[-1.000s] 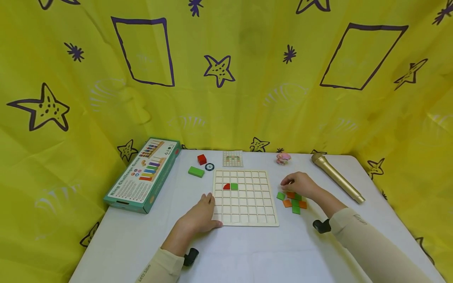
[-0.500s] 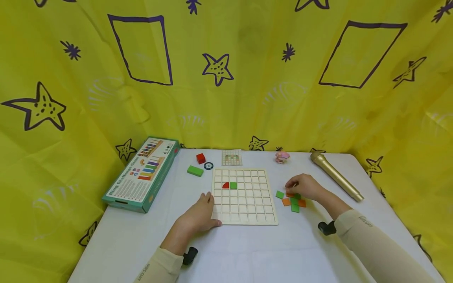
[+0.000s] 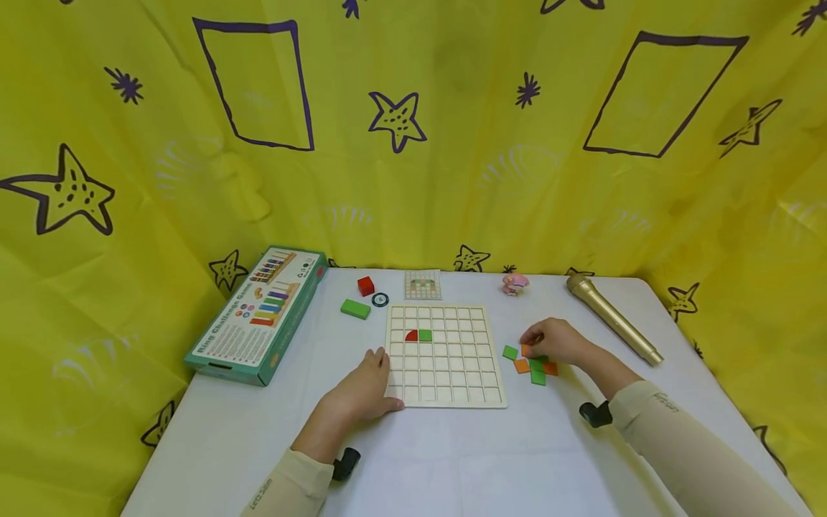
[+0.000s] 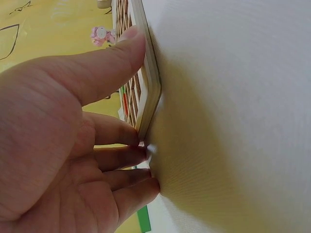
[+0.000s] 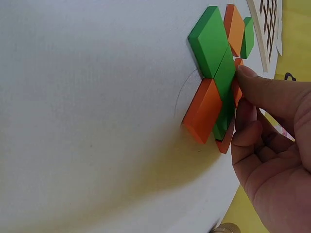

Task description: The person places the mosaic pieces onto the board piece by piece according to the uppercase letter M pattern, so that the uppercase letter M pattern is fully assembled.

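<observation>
A pale wooden grid board [image 3: 446, 365] lies flat on the table. Side by side in its upper left part sit a red quarter-round tile [image 3: 412, 336] and a green square tile [image 3: 425, 335]. My left hand [image 3: 364, 388] rests at the board's near left corner, thumb along the front edge and fairly straight fingers by the left side. To the board's right, my right hand [image 3: 557, 341] pinches an orange tile [image 5: 236, 92] between thumb and fingers, over a small heap of green tiles [image 5: 210, 41] and orange tiles [image 5: 203, 111]. Its fingers partly cover that heap.
Behind the board lies a pattern card [image 3: 423, 285]. At its upper left are a green block [image 3: 355, 309], a red block [image 3: 366, 286] and a dark round disc [image 3: 380, 299]. A game box [image 3: 261, 316] stands left; a pink figurine [image 3: 515, 283] and gold microphone [image 3: 614, 319] are right.
My right hand has shifted slightly right and down onto the heap, and an orange tile now shows tilted at its fingertips. The left hand stays on the board's corner. The head view has tipped slightly.
</observation>
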A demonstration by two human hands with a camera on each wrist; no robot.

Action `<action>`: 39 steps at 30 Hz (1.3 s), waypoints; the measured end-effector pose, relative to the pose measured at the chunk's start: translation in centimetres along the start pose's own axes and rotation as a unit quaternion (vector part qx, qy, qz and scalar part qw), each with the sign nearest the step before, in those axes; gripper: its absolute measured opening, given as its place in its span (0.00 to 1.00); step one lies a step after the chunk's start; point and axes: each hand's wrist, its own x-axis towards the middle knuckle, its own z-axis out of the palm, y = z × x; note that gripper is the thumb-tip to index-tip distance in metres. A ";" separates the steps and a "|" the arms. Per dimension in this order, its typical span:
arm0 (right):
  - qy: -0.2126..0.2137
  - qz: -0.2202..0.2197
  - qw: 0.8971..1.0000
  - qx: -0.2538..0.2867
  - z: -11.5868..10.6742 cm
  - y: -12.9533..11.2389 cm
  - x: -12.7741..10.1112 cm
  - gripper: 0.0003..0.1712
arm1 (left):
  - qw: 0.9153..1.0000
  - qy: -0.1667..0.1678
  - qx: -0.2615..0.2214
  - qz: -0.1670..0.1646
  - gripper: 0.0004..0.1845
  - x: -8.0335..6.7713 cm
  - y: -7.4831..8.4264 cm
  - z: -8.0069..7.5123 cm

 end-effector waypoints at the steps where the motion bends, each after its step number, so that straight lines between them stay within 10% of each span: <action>1: -0.003 0.001 1.000 0.001 0.0 -0.1 0.1 0.13 | 1.000 0.001 -0.001 -0.001 0.51 0.0 0.0 0.0; 39: 0.010 -0.035 0.999 0.034 -0.7 -1.8 0.2 0.07 | 1.000 0.006 -0.002 -0.004 0.52 0.3 -0.3 0.5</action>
